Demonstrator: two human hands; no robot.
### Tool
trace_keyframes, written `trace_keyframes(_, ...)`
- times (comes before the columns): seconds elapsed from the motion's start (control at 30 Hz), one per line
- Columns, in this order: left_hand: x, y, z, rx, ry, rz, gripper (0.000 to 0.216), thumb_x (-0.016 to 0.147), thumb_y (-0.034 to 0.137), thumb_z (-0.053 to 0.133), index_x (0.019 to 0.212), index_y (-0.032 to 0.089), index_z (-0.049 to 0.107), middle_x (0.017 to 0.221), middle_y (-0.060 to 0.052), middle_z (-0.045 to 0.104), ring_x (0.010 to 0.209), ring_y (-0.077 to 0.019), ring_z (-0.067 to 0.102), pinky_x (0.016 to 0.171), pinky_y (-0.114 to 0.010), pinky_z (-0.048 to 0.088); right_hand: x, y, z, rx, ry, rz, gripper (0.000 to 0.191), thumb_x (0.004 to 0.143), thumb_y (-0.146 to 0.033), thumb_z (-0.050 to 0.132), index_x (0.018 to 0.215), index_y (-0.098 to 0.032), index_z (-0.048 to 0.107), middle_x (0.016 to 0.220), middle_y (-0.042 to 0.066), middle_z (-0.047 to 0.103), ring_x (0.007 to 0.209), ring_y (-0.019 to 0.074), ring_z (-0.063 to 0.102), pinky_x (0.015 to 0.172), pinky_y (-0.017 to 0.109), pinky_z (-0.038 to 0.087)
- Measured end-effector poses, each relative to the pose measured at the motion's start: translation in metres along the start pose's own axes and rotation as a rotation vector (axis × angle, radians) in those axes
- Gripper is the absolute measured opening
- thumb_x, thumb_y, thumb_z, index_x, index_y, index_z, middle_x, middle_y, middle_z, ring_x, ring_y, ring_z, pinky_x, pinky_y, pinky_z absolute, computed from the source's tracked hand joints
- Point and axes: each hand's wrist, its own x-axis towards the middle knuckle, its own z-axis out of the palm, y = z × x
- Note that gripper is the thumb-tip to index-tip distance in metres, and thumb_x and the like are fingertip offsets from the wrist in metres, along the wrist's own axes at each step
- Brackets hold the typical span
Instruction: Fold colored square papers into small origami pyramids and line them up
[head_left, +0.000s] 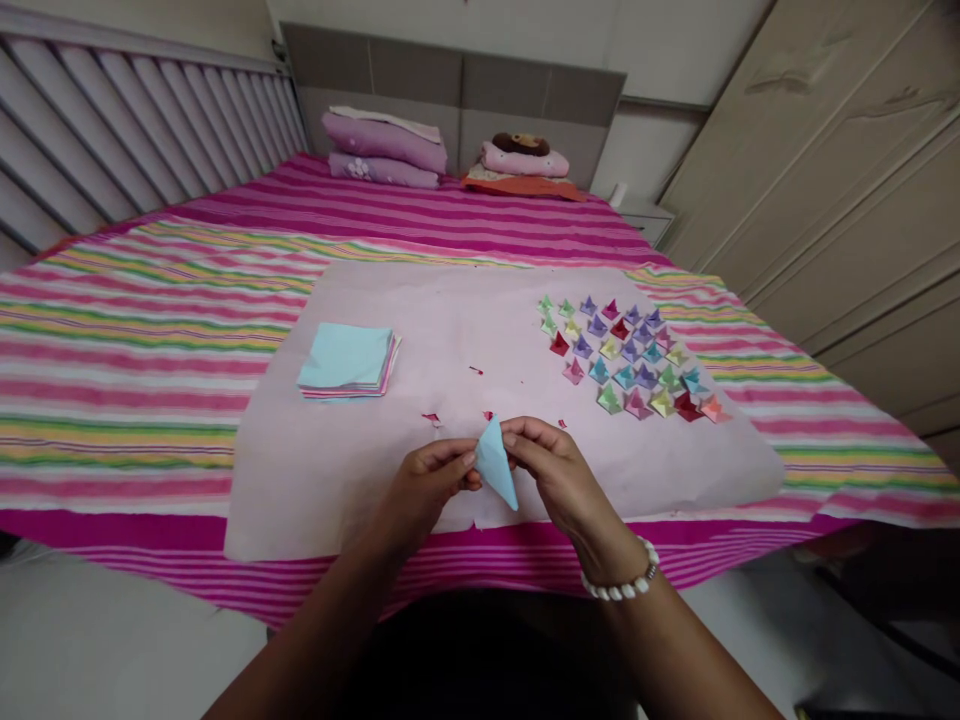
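We've got both hands pinching one piece: left hand (431,485) has thumb and fingers closed on the left edge of a light-blue folded paper (493,465), right hand (555,470) is closed on its upper right edge. The paper sits between the fingertips, over the near part of the pale sheet (420,300). Shape reads as a narrow kite, flat matte faces, one point up, a longer one angled down toward us. We can't tell the layer count.

Left of it, well apart, we see a paper stack (349,357): squarish, light blue on top, pink and white edges showing, layers slightly fanned at the right.

Right side: a cluster of folded paper pieces (630,351), small, crisp creases, peaked centers with pointed corners. Colors: green, purple, yellow, red, pink, blue, peach. Rows are loose and uneven.

Small red scraps (430,416) lie just beyond the hands; too small for us to identify. Pale sheet is smooth with faint creases, rounded corners, on a striped cloth (135,370) in pink, yellow, green and white. Under that, magenta striped bedding (420,215). Right wrist carries a bracelet (622,590) of chunky white beads.
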Motion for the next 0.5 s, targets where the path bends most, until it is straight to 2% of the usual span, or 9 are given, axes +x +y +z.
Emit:
trace_keyframes(0.13, 0.0003, -0.0002, -0.0016, 0.027, 0.009, 0.0, 0.027, 0.068, 0.031, 0.078, 0.09, 0.014, 0.076, 0.074, -0.004, 0.069, 0.065, -0.0092, 0.055, 0.068, -0.025, 0.046, -0.0017, 0.002, -0.0037, -0.009, -0.017, -0.016, 0.015, 0.074, -0.031, 0.07, 0.084, -0.021, 0.072, 0.068, 0.0, 0.065, 0.064, 0.0135, 0.055, 0.063, 0.027, 0.044)
trace_keyframes(0.33, 0.0016, -0.0009, -0.001, -0.016, -0.019, -0.012, 0.025, 0.068, 0.029, 0.079, 0.089, 0.015, 0.076, 0.072, -0.002, 0.068, 0.062, -0.0072, 0.055, 0.065, -0.021, 0.046, -0.0052, 0.0033, -0.0061, 0.08, -0.037, 0.074, 0.016, 0.071, -0.031, 0.074, 0.083, -0.02, 0.073, 0.067, -0.001, 0.063, 0.059, 0.0112, 0.052, 0.061, 0.026, 0.042)
trace_keyframes(0.5, 0.0029, -0.0023, 0.0031, -0.05, -0.039, -0.037, 0.025, 0.067, 0.029, 0.079, 0.088, 0.014, 0.076, 0.069, -0.002, 0.067, 0.062, -0.007, 0.055, 0.063, -0.019, 0.046, -0.0069, 0.0037, -0.0061, 0.115, -0.037, 0.09, 0.014, 0.072, -0.03, 0.073, 0.081, -0.019, 0.072, 0.067, -0.001, 0.063, 0.059, 0.0106, 0.052, 0.06, 0.026, 0.042)
